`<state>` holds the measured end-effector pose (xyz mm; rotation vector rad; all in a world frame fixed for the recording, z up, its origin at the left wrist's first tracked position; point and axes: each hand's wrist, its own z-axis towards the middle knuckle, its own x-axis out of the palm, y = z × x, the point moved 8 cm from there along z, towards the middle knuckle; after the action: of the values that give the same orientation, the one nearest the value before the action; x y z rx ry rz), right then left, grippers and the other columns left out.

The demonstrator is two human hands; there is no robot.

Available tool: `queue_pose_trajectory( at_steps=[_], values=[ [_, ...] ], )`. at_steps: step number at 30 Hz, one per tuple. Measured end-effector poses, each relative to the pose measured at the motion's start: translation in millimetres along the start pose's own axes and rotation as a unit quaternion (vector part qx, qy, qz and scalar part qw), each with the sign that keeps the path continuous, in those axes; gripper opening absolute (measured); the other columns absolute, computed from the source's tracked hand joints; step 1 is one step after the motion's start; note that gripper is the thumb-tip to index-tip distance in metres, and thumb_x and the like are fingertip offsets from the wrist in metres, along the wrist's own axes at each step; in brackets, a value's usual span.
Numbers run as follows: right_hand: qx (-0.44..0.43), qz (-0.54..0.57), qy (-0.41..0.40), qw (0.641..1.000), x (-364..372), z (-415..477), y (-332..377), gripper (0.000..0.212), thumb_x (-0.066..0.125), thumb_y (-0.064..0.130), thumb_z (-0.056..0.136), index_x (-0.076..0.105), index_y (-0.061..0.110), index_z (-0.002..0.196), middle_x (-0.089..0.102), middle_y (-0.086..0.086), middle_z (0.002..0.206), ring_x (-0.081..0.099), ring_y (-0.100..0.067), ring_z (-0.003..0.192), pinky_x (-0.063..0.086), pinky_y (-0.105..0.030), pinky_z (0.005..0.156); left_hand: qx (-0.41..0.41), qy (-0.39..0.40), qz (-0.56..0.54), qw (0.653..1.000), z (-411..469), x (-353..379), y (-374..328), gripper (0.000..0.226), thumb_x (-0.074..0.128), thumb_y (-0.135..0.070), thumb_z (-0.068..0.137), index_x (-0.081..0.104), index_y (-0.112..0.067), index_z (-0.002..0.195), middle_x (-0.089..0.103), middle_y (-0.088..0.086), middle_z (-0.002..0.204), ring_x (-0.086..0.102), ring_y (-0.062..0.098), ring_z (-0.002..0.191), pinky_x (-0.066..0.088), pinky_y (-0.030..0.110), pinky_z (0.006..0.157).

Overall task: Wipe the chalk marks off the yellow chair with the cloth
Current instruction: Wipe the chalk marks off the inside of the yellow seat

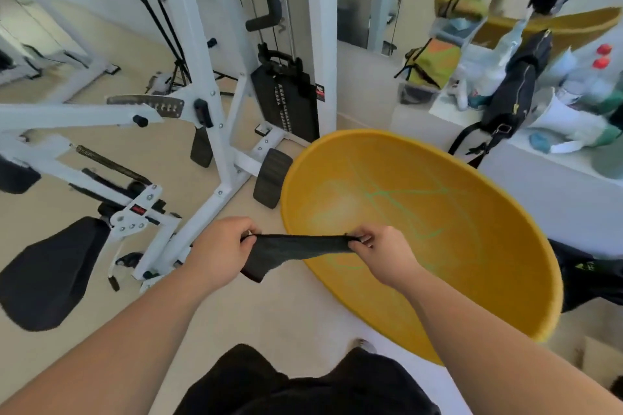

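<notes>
Head view looks down into the yellow chair (488, 263), a round, shell-like seat on the pale floor (269, 313), its hollow turned up toward the camera. Thin green chalk marks (404, 194) cross the inside of the chair, with fainter green lines close to its near-left rim. Over that near-left rim the dark cloth (296, 248) is pulled taut between both hands, one loose corner hanging from its left end. The left hand (222, 246) pinches the cloth's left end with curled fingers, just outside the chair's rim. The right hand (381, 253) pinches the other end above the chair's hollow. Whether the cloth touches the chair cannot be told. Left of the chair stands a white gym machine (202, 77) with black pads, its black weight stack (286, 101) just beyond the chair's far-left rim. Right of the chair runs a white counter (539, 185) carrying a black bag (515, 91) and blurred bottles. Near the chair's closest edge show the person's black shorts (303, 387).
</notes>
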<state>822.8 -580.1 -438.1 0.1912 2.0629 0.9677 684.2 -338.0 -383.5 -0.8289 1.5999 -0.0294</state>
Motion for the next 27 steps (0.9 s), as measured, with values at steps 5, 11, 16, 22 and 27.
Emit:
queue_pose_trajectory(
  at_steps=[5, 11, 16, 22, 27],
  values=[
    [0.073, 0.039, -0.041, 0.996, 24.0, 49.5, -20.0, 0.015, 0.064, 0.019, 0.099, 0.065, 0.032, 0.092, 0.062, 0.015, 0.083, 0.061, -0.014, 0.085, 0.046, -0.024, 0.067, 0.020, 0.070, -0.001, 0.997, 83.6, 37.7, 33.7, 0.018, 0.059, -0.013, 0.092, 0.067, -0.028, 0.088, 0.065, -0.010, 0.083, 0.059, 0.010, 0.079, 0.051, 0.033, 0.070],
    [0.236, 0.099, -0.099, 0.962, 105.8, 77.3, -53.7, 0.021, 0.065, 0.019, 0.097, 0.065, 0.037, 0.086, 0.068, 0.013, 0.084, 0.064, -0.014, 0.083, 0.052, -0.029, 0.069, 0.060, 0.221, 0.011, 0.973, 156.6, 109.4, 100.9, 0.018, 0.058, -0.015, 0.093, 0.066, -0.031, 0.091, 0.062, -0.012, 0.075, 0.058, 0.006, 0.070, 0.043, 0.024, 0.058],
    [0.345, 0.157, -0.156, 0.912, 186.3, 84.8, -73.0, 0.014, 0.067, 0.019, 0.095, 0.071, 0.031, 0.090, 0.070, 0.012, 0.079, 0.067, -0.021, 0.078, 0.055, -0.037, 0.069, 0.070, 0.323, 0.024, 0.944, 200.8, 160.4, 149.3, 0.019, 0.057, -0.013, 0.093, 0.064, -0.031, 0.089, 0.064, -0.009, 0.076, 0.061, 0.008, 0.072, 0.050, 0.027, 0.064],
    [0.381, 0.103, -0.277, 0.876, 221.0, 99.2, -128.5, 0.016, 0.064, 0.018, 0.097, 0.075, 0.028, 0.102, 0.058, 0.006, 0.096, 0.057, -0.012, 0.079, 0.043, -0.030, 0.063, 0.090, 0.359, -0.011, 0.929, 220.3, 243.7, 170.9, 0.018, 0.056, -0.014, 0.094, 0.068, -0.028, 0.093, 0.066, -0.013, 0.072, 0.062, 0.000, 0.069, 0.053, 0.028, 0.066],
    [0.391, 0.186, -0.391, 0.812, 237.1, 154.1, -187.4, 0.020, 0.055, 0.014, 0.098, 0.071, 0.021, 0.108, 0.069, 0.003, 0.086, 0.065, -0.020, 0.081, 0.045, -0.030, 0.066, 0.216, 0.278, -0.014, 0.936, 246.4, 300.5, 166.0, 0.016, 0.062, -0.014, 0.092, 0.071, -0.027, 0.095, 0.063, -0.014, 0.086, 0.058, 0.006, 0.080, 0.051, 0.033, 0.073]
  ],
)
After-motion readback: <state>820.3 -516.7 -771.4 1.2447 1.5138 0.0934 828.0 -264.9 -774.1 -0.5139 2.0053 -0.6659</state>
